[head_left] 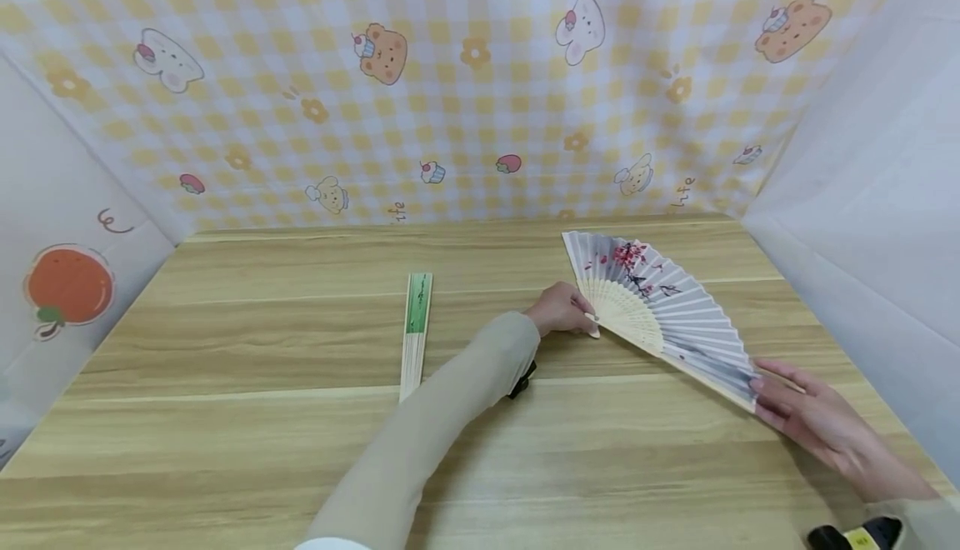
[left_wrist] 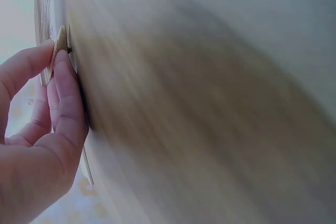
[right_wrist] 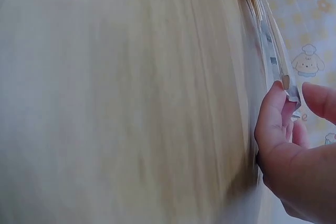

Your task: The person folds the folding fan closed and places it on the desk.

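Observation:
An open paper fan (head_left: 667,300), grey-white with pink blossoms and pale bamboo ribs, lies spread on the wooden table (head_left: 262,417) at the right. My left hand (head_left: 561,310) pinches its pivot end between thumb and fingers. The left wrist view shows this left hand (left_wrist: 58,66) on the fan's rivet end (left_wrist: 62,38). My right hand (head_left: 795,408) holds the tip of the fan's nearest outer rib. In the right wrist view the right hand (right_wrist: 289,108) has thumb and finger either side of the fan's edge (right_wrist: 270,40). A closed green fan (head_left: 416,325) lies left of my left forearm.
A yellow checked backdrop with cartoon animals (head_left: 465,92) closes the table's far edge. White side walls (head_left: 862,183) stand left and right. A black strap (head_left: 521,379) shows under my left forearm, and a black and yellow device (head_left: 855,536) sits at my right wrist.

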A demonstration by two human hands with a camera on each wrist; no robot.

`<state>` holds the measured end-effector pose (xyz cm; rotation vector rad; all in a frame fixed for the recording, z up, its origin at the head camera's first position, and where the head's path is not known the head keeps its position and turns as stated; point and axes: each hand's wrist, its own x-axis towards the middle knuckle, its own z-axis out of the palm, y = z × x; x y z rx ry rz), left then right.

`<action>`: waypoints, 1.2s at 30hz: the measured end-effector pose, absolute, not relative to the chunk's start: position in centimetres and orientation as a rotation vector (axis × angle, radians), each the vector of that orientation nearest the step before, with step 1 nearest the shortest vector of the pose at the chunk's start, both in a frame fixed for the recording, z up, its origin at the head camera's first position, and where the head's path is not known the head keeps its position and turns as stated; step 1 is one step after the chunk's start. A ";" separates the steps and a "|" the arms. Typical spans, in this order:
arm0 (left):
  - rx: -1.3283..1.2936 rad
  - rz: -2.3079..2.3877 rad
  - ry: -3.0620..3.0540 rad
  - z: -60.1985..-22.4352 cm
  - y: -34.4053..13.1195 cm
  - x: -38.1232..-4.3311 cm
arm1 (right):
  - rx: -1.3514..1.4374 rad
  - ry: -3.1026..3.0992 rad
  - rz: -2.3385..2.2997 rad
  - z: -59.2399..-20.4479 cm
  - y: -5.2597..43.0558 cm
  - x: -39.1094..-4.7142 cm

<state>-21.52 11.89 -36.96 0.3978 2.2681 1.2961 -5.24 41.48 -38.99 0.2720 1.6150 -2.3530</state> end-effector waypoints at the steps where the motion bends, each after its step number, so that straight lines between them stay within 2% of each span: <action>1: 0.394 1.293 2.268 -37.0 11.7 -21.6 | 0.265 1.617 -2.352 -39.0 41.4 -5.3; 21: 0.371 1.269 2.231 -37.4 9.1 -21.7 | 0.181 1.580 -2.338 -38.9 39.7 -6.2; 36: 0.321 1.305 2.214 -36.8 7.2 -20.3 | 0.144 1.517 -2.385 -39.1 38.5 -6.5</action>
